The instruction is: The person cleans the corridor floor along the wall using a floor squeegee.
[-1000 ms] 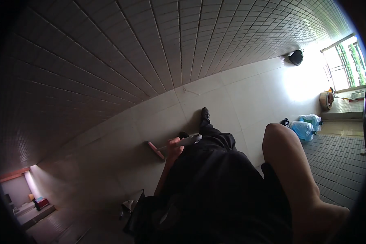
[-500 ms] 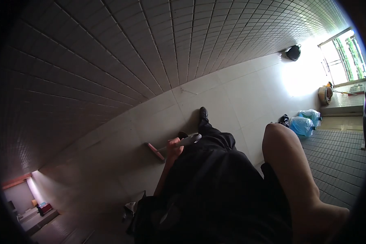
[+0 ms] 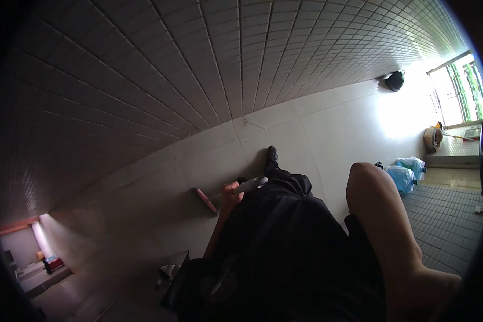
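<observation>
My left hand (image 3: 231, 195) is wrapped round a long-handled floor tool with a thick grey grip (image 3: 252, 184). Beyond the fist, a thin pale shaft leads down to the tool's pink, bar-shaped head (image 3: 204, 200), which appears to rest on the floor; whether it is a broom, mop or squeegee is unclear. My right arm (image 3: 378, 198) is bent at the right side of my body, and its hand is out of sight. Dark clothing covers my body, and one black shoe (image 3: 272, 154) shows ahead on the floor.
A tiled wall (image 3: 241, 64) runs along the far side of the pale floor (image 3: 284, 123). A black bag (image 3: 394, 80) lies near the bright window. To the right are blue-lined bins (image 3: 401, 178) and a brown basket (image 3: 433, 139). A doorway (image 3: 27, 249) opens far left.
The view has shifted slightly: wall, bag and window sit a little lower and further right. My left hand keeps its hold, and the pink head has barely moved in view.
</observation>
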Demonstrator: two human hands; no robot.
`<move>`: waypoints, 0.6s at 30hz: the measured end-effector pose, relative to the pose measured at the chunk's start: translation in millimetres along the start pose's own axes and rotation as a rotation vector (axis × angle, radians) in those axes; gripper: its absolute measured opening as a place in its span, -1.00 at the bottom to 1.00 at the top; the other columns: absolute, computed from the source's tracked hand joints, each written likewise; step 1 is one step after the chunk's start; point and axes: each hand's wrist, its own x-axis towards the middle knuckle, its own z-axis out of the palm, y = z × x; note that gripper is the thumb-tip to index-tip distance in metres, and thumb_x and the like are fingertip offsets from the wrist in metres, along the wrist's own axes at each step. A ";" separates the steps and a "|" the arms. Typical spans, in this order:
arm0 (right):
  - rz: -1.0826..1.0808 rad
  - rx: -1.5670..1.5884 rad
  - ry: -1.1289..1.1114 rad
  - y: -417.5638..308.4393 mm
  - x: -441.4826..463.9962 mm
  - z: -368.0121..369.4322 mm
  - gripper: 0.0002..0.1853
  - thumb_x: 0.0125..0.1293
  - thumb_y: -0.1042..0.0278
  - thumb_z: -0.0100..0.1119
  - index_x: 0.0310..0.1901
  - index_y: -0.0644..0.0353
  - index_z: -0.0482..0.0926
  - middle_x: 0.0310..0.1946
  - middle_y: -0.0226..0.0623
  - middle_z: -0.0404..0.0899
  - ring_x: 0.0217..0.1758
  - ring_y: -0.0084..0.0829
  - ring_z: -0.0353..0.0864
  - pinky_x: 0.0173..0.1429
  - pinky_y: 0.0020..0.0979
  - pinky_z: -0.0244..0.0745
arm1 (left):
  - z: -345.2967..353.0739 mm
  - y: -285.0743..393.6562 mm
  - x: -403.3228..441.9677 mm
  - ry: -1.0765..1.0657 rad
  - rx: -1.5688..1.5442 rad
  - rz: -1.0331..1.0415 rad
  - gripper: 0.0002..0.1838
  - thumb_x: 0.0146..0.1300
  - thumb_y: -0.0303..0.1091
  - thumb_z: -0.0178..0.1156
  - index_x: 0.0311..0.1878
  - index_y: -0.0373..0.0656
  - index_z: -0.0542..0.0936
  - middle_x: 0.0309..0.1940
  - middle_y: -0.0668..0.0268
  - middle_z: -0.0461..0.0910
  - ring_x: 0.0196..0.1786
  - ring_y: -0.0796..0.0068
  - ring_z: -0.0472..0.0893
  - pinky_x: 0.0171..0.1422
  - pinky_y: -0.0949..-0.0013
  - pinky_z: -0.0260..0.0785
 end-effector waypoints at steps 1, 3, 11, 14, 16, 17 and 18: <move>-0.001 0.012 -0.001 2.1 0.7 0.2 -0.82 -0.02 0.69 0.10 -0.40 0.19 0.58 -0.45 -0.61 0.56 -0.59 -0.81 0.40 -0.56 -0.69 0.26 | -2.5 6.4 2.4 0.011 -0.010 -0.039 -0.62 0.08 -0.40 0.23 -0.71 -0.20 0.27 -0.78 0.07 0.30 -0.70 0.03 0.41 -0.60 0.18 0.15; 0.012 -0.005 -0.028 5.3 3.1 1.2 -0.83 0.00 0.67 0.09 -0.39 0.19 0.58 -0.47 -0.61 0.55 -0.60 -0.81 0.39 -0.56 -0.68 0.25 | -4.1 9.5 3.7 0.035 -0.017 -0.084 -0.61 0.08 -0.39 0.24 -0.71 -0.20 0.26 -0.78 0.07 0.30 -0.70 0.03 0.40 -0.60 0.18 0.15; 0.010 0.138 -0.013 20.5 3.8 3.8 -0.85 0.04 0.62 0.09 -0.37 0.17 0.59 -0.50 -0.62 0.53 -0.61 -0.80 0.38 -0.55 -0.68 0.26 | -1.8 1.9 -4.4 0.073 -0.031 -0.134 -0.57 0.09 -0.35 0.28 -0.73 -0.17 0.26 -0.79 0.08 0.30 -0.68 0.01 0.41 -0.60 0.16 0.13; 0.024 0.129 -0.024 23.0 2.0 2.4 -0.85 0.06 0.60 0.10 -0.34 0.16 0.59 -0.49 -0.62 0.55 -0.61 -0.79 0.39 -0.54 -0.68 0.27 | -9.8 13.3 -2.5 0.064 -0.004 -0.153 -0.57 0.09 -0.33 0.29 -0.73 -0.17 0.26 -0.79 0.08 0.31 -0.67 0.01 0.42 -0.59 0.14 0.14; 0.019 0.106 -0.027 23.9 -0.5 0.0 -0.84 0.08 0.57 0.13 -0.28 0.15 0.59 -0.46 -0.61 0.58 -0.58 -0.79 0.43 -0.52 -0.68 0.30 | -12.9 16.0 -1.8 0.062 -0.006 -0.156 -0.57 0.10 -0.33 0.29 -0.73 -0.17 0.26 -0.79 0.08 0.31 -0.67 0.01 0.42 -0.59 0.14 0.14; 0.020 0.110 -0.025 23.6 -1.9 -1.1 -0.84 0.08 0.57 0.13 -0.28 0.15 0.59 -0.46 -0.61 0.58 -0.58 -0.79 0.43 -0.52 -0.68 0.30 | -13.9 16.8 -1.3 0.059 -0.012 -0.154 -0.57 0.10 -0.33 0.29 -0.73 -0.17 0.26 -0.79 0.08 0.31 -0.67 0.01 0.42 -0.59 0.13 0.14; 0.019 0.096 0.008 22.4 -3.5 -1.9 -0.80 0.10 0.53 0.14 -0.21 0.12 0.58 -0.40 -0.58 0.61 -0.51 -0.78 0.50 -0.49 -0.68 0.36 | -14.4 17.2 -1.4 0.054 -0.020 -0.152 -0.57 0.10 -0.33 0.29 -0.73 -0.17 0.27 -0.79 0.08 0.32 -0.67 0.01 0.43 -0.59 0.12 0.15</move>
